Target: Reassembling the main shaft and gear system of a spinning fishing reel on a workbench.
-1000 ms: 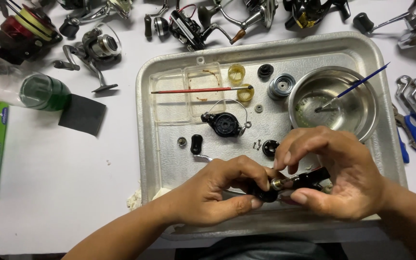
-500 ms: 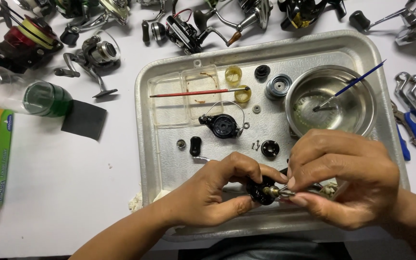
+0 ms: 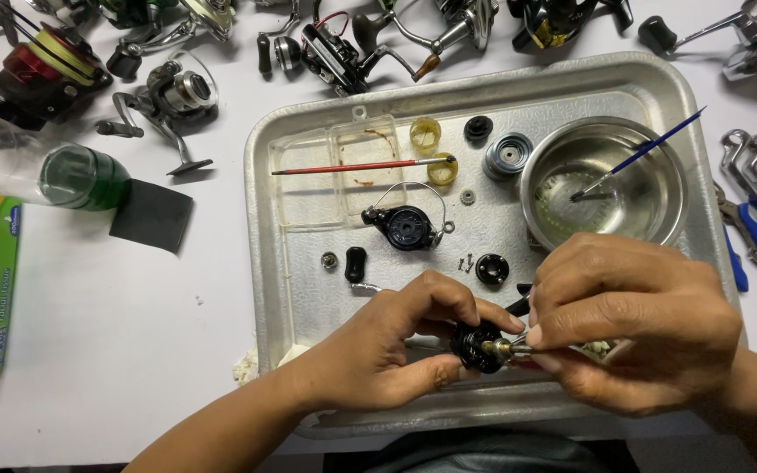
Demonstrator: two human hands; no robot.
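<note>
My left hand (image 3: pixel 387 350) grips a small black reel body (image 3: pixel 477 346) between thumb and fingers, low over the front of the metal tray (image 3: pixel 308 140). My right hand (image 3: pixel 628 320) meets it from the right, its fingertips pinched on a small metal shaft (image 3: pixel 505 349) sticking out of the black part. Most of what the right hand holds is hidden under its fingers. Loose black parts lie on the tray just behind: a round rotor piece with a wire bail (image 3: pixel 406 226), a small cap (image 3: pixel 491 268) and a black knob (image 3: pixel 356 263).
A steel bowl (image 3: pixel 650 158) with a blue brush (image 3: pixel 641 153) stands at the tray's back right. A red brush (image 3: pixel 352 165) lies across a clear plastic box (image 3: pixel 335 171). Several fishing reels (image 3: pixel 173 92) line the back. A green bottle (image 3: pixel 72 178), black pad (image 3: pixel 151 215) and tools (image 3: pixel 751 197) flank the tray.
Both hands have stayed low over the tray's front. The right hand's fingers have closed in further on the metal shaft, and the black part has turned slightly in the left hand.
</note>
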